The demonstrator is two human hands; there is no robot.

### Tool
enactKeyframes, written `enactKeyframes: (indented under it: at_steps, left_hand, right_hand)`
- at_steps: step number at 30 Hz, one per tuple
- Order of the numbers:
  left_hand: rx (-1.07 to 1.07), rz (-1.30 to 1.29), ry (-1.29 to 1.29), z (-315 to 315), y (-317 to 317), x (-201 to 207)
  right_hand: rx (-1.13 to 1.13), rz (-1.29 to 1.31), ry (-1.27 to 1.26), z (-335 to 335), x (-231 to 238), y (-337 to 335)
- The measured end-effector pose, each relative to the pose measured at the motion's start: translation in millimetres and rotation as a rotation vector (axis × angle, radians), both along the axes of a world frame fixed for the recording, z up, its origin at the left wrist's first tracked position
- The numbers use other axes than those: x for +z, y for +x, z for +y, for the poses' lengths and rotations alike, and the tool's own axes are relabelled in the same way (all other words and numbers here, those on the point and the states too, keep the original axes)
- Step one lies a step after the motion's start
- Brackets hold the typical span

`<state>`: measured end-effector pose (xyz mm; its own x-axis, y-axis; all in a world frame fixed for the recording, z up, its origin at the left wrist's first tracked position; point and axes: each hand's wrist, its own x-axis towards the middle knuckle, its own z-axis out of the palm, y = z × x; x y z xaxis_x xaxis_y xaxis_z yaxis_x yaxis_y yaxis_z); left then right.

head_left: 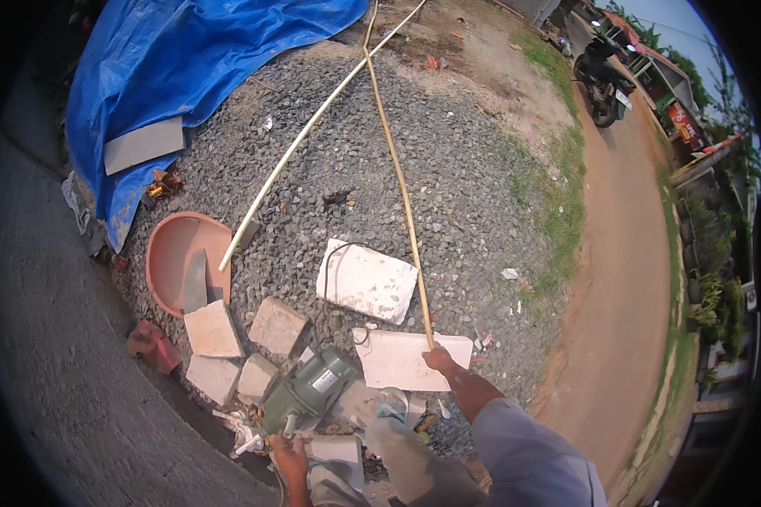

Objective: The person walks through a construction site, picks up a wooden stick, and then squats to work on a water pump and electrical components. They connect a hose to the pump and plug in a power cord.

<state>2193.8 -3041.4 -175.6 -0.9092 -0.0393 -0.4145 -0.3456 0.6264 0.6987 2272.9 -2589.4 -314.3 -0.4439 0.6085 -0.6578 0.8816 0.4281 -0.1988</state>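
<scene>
My right hand (440, 359) is closed round the near end of a long, thin tan pole (404, 190), which runs away from me over the gravel. Under that hand lies a pale flat slab (397, 355). My left hand (290, 457) is low in the view, its fingers bent beside a short grey pipe stub of a green motor-like machine (311, 393); what it grips is too small to make out. A longer cream pipe (300, 131) slants across the gravel and meets the tan pole near the far end.
A terracotta basin (162, 258) and several blocks (277, 326) lie left of centre. A whitish slab (368, 283) rests on the gravel (473, 211). Blue tarpaulin (161, 68) covers the far left; a concrete edge (84, 338) runs along the left. A motorcycle (602, 84) stands by the road (613, 279).
</scene>
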Motion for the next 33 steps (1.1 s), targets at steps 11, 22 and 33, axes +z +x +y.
enactKeyframes:
  at_steps: [11,22,33]
  left_hand:
    - [-0.092,0.054,-0.313,1.3,-12.9,-13.8]
    - [-0.055,0.135,-0.328,-4.6,-6.9,-18.9]
    - [0.009,0.266,-0.131,3.9,-0.3,-20.8]
  right_hand:
    - [0.019,-0.027,0.174,24.2,-45.0,-2.7]
    - [-0.205,0.342,0.313,6.9,-30.3,-18.7]
    - [-0.447,0.736,-1.13,-112.3,190.4,-144.2]
